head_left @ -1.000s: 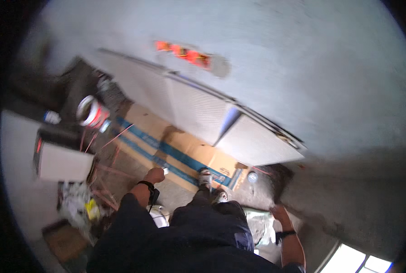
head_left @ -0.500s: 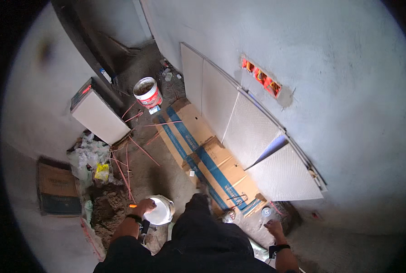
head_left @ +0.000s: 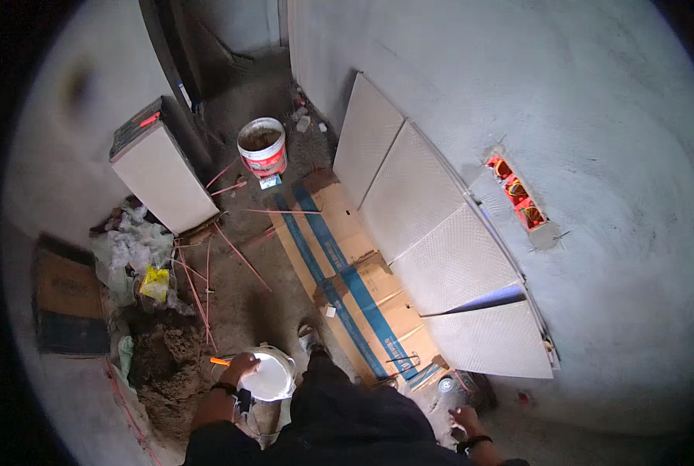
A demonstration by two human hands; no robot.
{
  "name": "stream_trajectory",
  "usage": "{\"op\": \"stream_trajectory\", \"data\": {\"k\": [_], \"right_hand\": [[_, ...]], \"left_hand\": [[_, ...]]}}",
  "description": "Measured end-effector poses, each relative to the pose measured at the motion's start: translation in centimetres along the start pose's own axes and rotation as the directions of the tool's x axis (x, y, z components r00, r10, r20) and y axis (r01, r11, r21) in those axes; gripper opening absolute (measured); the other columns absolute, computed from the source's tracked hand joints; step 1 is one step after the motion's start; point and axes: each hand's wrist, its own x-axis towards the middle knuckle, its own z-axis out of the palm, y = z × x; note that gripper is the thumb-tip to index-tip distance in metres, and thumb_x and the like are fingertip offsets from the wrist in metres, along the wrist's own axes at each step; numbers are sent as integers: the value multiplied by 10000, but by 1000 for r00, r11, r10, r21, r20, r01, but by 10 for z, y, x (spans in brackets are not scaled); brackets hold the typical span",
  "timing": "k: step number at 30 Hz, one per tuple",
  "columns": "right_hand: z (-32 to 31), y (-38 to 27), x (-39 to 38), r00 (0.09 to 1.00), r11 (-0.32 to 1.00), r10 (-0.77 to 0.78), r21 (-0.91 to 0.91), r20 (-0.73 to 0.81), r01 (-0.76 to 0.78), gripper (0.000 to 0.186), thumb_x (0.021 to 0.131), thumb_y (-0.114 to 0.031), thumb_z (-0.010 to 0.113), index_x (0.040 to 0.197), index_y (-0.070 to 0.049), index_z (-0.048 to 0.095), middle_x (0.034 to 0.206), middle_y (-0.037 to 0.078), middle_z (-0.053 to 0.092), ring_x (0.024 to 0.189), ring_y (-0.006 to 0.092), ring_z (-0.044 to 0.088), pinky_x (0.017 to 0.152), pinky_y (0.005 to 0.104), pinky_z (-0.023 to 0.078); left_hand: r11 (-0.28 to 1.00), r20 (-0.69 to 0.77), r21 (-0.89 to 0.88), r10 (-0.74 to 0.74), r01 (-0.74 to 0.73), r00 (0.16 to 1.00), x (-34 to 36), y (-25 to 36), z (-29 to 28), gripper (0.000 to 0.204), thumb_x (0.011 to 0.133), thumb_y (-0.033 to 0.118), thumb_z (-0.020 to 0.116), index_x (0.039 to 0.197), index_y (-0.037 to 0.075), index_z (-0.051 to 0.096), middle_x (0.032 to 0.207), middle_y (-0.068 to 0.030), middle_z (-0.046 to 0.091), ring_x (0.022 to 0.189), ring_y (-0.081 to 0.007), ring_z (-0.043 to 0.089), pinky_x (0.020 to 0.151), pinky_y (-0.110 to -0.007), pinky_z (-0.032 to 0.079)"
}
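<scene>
My left hand is closed on an orange-handled tool, whose handle end sticks out to the left of the fist. Its working end cannot be made out. Just right of that hand, and partly behind it, is a round white bucket with a pale inside. Whether the hand also carries the bucket, I cannot tell. My right hand hangs low at the right, fingers curled, with nothing visible in it. Close beyond it lies a small round grey object.
Large pale tiles lean along the right wall, beside flattened cardboard. A red-and-white bucket stands farther off. At left are a tile stack, plastic wrapping, a sand heap and pink strips.
The view has shifted, and the tiles and wall box now sit farther right. My left foot has come into sight beside the cardboard. Both hands keep their hold and shape.
</scene>
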Motion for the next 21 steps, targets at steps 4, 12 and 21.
{"op": "stream_trajectory", "data": {"k": [4, 12, 21], "right_hand": [[-27, -104, 8, 992, 997, -78, 13, -102, 80, 428, 859, -446, 601, 961, -37, 679, 907, 193, 691, 919, 357, 661, 794, 471, 513], [-93, -271, 61, 947, 953, -297, 31, -123, 303, 315, 844, -383, 633, 927, -86, 694, 875, 192, 686, 864, 368, 658, 766, 457, 513], [-147, -358, 130, 922, 920, -385, -101, -42, 380, 347, 834, -386, 598, 918, -60, 680, 844, 187, 696, 835, 357, 671, 772, 450, 524]], "left_hand": [[866, 26, 460, 210, -198, 977, 23, -45, -48, 223, 805, 327, 623, 889, 134, 695, 935, -52, 694, 881, -263, 665, 790, -416, 532], [939, -187, -344, -70, 2, 980, 56, -62, -153, 258, 879, 291, 541, 850, 48, 626, 787, -131, 658, 720, -275, 655, 661, -434, 529], [953, -158, 300, 99, -48, 982, -2, -154, -106, 294, 850, 328, 584, 964, 71, 671, 940, -148, 667, 878, -313, 651, 764, -443, 524]]}}
